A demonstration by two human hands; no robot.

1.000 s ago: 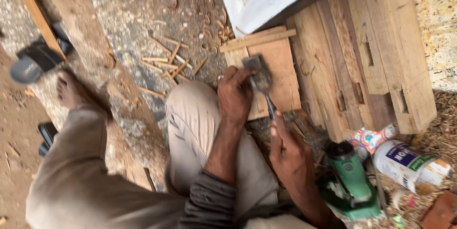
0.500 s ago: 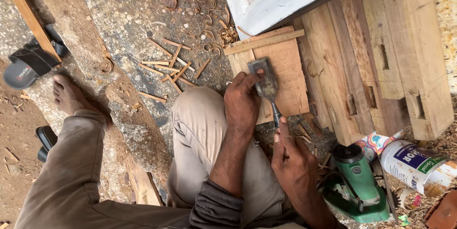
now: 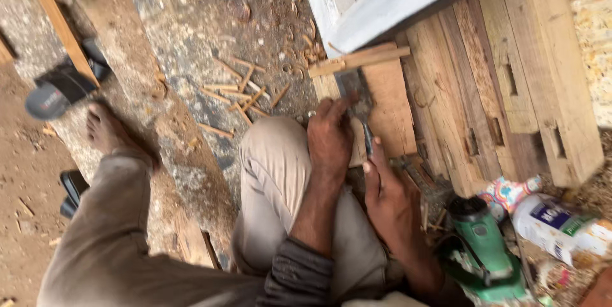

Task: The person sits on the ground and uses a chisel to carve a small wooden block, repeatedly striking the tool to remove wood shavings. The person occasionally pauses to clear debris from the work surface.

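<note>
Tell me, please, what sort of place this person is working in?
Probably an informal outdoor carpentry spot: mortised timber beams lie stacked on the ground, wood offcuts litter the rough concrete, and a green power tool sits beside the right hand.

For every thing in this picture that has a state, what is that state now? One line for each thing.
left hand: closed around the chisel, near the blade
right hand: gripping the chisel lower down
chisel: blade lying on the small board
small board: flat, resting by the knee
green power tool: lying on the ground, not held
white bottle: lying on its side
sandal: off the foot, on the ground
</note>
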